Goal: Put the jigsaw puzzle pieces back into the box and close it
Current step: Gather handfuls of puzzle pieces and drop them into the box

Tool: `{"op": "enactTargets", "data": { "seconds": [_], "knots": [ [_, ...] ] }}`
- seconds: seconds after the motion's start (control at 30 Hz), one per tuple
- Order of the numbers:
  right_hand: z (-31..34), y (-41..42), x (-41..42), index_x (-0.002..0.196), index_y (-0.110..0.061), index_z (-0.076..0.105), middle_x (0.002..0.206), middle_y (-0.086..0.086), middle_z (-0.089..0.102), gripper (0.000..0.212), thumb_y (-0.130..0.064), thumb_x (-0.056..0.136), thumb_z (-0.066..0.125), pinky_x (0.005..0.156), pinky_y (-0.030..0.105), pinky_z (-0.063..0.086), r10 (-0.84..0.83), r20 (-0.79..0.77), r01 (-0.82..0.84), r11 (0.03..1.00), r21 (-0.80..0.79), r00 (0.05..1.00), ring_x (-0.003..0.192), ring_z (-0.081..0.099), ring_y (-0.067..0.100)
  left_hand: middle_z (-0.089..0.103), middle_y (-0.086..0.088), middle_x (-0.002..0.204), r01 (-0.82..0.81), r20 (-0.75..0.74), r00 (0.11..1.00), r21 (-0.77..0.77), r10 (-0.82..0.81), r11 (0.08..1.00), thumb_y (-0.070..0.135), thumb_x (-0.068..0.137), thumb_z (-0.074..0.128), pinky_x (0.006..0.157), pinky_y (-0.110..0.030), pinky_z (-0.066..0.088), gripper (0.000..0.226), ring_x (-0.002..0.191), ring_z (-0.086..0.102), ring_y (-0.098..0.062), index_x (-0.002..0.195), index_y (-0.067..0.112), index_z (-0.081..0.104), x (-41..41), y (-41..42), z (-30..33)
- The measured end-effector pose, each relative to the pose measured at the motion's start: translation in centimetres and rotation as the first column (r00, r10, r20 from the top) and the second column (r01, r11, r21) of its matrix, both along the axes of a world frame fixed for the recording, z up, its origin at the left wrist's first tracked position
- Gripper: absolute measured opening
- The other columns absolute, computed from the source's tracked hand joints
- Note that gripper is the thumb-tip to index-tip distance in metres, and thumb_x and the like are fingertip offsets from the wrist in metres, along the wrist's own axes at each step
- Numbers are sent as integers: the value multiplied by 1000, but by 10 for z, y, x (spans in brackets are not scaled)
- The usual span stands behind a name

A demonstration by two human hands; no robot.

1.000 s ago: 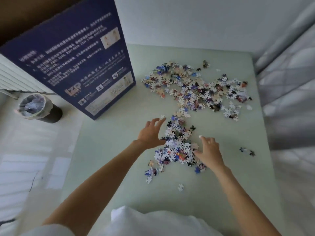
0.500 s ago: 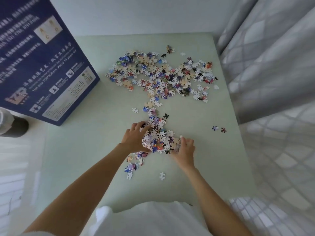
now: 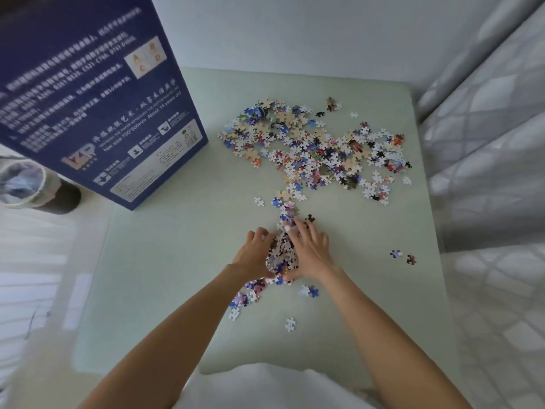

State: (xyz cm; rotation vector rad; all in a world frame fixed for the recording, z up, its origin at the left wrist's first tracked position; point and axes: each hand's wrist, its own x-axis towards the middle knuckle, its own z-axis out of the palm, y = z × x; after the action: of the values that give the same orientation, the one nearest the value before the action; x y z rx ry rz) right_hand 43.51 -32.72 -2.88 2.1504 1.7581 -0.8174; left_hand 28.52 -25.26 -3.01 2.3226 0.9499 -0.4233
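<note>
Your left hand (image 3: 256,255) and right hand (image 3: 309,250) cup a mound of puzzle pieces (image 3: 281,255) at 6 o'clock on the surface (image 3: 177,261), fingers (image 3: 300,228) curled round it. Lift loosely and pieces will likely spill before reaching the box (image 3: 94,113) at 10 o'clock.

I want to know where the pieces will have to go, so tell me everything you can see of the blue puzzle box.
The blue puzzle box is a large dark navy box that looks like cardboard, standing at the far left corner of the pale green table. The face in view bears white lines of print, a logo, small icons, a pale label and an inset picture with the letters A, C and D. Its top runs out of frame, so open or closed cannot be told. Neither hand touches it; the puzzle pieces lie apart, to its right.
</note>
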Motion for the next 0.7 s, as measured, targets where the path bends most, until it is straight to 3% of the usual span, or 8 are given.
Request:
{"op": "enactTargets", "data": {
  "seconds": [0.2,0.3,0.43,0.7],
  "knots": [
    [2,4,-5,140,-17,26,138,6,30,102,-52,60,79,93,38,42,-7,-65,14,995,97,998,121,33,27,31,-6,133,-66,9,998,-34,67,997,41,64,80,97,-32,44,90,121,29,-23,136,17,32,1,-5,-5],
    [2,-1,-10,132,-17,33,127,8,37,86,-43,65,80,84,35,47,-75,-130,86,993,83,989,113,38,26,37,-6,130,-130,9,991,-49,131,990,43,68,78,98,-34,41,82,120,36,-25,134,20,35,0,-5,-4],
    [1,-5,-11,124,-18,38,121,6,44,73,-45,68,77,79,35,48,-129,-143,142,986,85,981,109,42,24,46,-4,121,-177,21,984,-72,179,981,46,70,76,93,-31,42,67,112,46,-24,126,25,45,-5,0,-4],
    [5,-7,-11,123,-21,47,113,-1,55,56,-45,77,69,78,33,49,-250,-229,281,953,115,941,102,54,19,54,3,113,-152,-8,988,-45,151,987,55,77,65,79,-28,46,51,97,57,-18,120,29,53,-13,9,7]
  ]
}}
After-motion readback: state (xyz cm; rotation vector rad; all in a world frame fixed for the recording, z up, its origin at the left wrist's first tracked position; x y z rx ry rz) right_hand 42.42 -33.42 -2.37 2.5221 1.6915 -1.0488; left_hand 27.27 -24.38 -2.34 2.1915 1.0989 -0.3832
